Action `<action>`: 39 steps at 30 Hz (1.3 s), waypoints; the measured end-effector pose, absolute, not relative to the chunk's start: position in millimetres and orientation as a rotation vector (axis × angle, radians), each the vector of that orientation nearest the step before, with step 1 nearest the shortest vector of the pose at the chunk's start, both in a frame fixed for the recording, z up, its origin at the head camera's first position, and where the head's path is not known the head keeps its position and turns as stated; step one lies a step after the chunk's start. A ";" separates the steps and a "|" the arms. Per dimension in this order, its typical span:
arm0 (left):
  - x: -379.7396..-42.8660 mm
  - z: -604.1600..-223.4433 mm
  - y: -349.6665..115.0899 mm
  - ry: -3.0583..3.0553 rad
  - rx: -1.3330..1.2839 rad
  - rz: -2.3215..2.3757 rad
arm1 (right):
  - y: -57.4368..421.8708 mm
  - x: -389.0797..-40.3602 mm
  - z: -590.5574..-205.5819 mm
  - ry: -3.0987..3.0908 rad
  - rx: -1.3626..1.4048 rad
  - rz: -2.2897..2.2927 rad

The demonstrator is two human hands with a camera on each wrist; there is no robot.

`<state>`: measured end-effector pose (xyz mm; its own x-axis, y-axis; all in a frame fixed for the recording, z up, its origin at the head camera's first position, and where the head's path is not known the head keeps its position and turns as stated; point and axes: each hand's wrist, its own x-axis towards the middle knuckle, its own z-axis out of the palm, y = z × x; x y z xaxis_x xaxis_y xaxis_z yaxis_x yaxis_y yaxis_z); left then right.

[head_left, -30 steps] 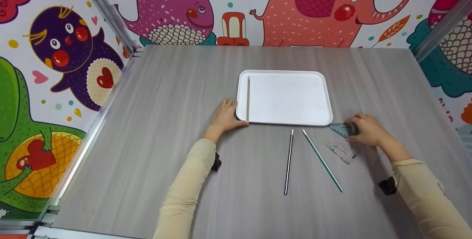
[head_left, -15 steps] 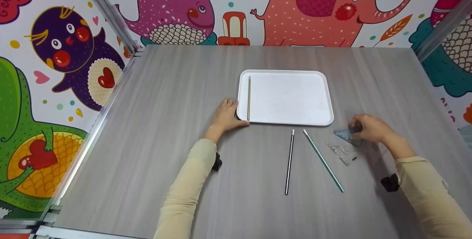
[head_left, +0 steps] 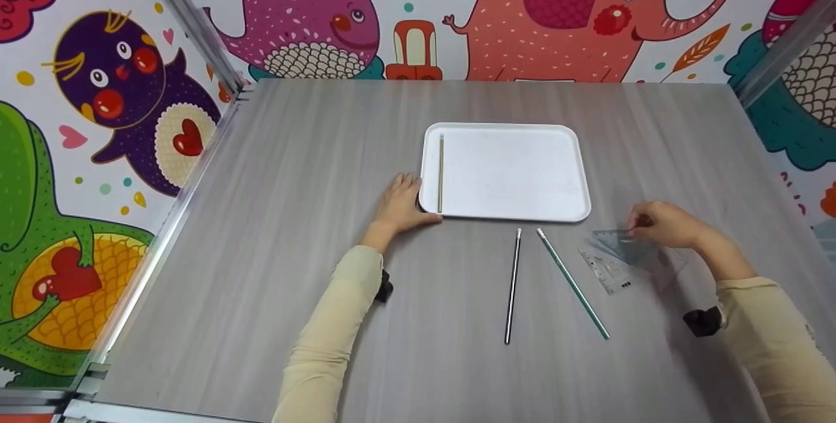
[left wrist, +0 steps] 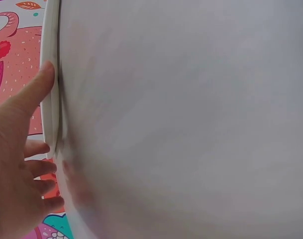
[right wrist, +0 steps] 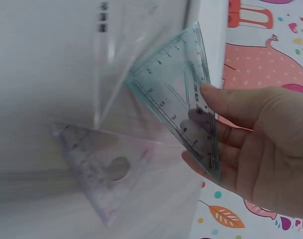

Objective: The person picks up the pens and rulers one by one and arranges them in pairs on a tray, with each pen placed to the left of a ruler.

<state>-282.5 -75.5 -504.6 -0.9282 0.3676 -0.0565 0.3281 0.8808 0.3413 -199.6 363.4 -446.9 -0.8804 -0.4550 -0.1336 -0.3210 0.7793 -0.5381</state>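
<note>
My left hand (head_left: 400, 206) rests at the front left corner of a white tray (head_left: 509, 175), its thumb along the front rim and its fingers beside the left side. In the left wrist view the thumb (left wrist: 39, 84) lies straight against the tray's edge. My right hand (head_left: 669, 224) pinches a bluish see-through set square (right wrist: 166, 89) between thumb and fingers, to the right of the tray. Below it on the table lie a clear set square (head_left: 602, 271) and a pinkish one (right wrist: 104, 184). A gold-brown pencil (head_left: 441, 175) lies inside the tray along its left side.
A dark silvery pencil (head_left: 513, 286) and a green pencil (head_left: 573, 284) lie on the grey table (head_left: 294, 168) in front of the tray. Metal posts (head_left: 189, 18) and picture-covered walls (head_left: 418, 5) border the table's back and sides.
My right hand has drawn the bluish set square away from the tray's front right corner, rightward. The clear set square has shifted and turned slightly. My left hand and the tray stay put.
</note>
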 end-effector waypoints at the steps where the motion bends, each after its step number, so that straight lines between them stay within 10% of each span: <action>1: -282.6 -504.6 -75.6 2.933 0.545 0.497 | 362.5 -199.5 -444.8 2.703 -0.615 -0.790; 39: -282.4 -505.4 -75.6 2.937 0.553 0.518 | 300.2 -239.6 -433.6 2.676 -0.429 -1.125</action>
<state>-282.4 -75.6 -505.4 -0.9278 0.3707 -0.0424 0.3339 0.8755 0.3493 -239.6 300.2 -433.6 -0.9364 -0.3425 -0.0766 -0.1850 0.6672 -0.7216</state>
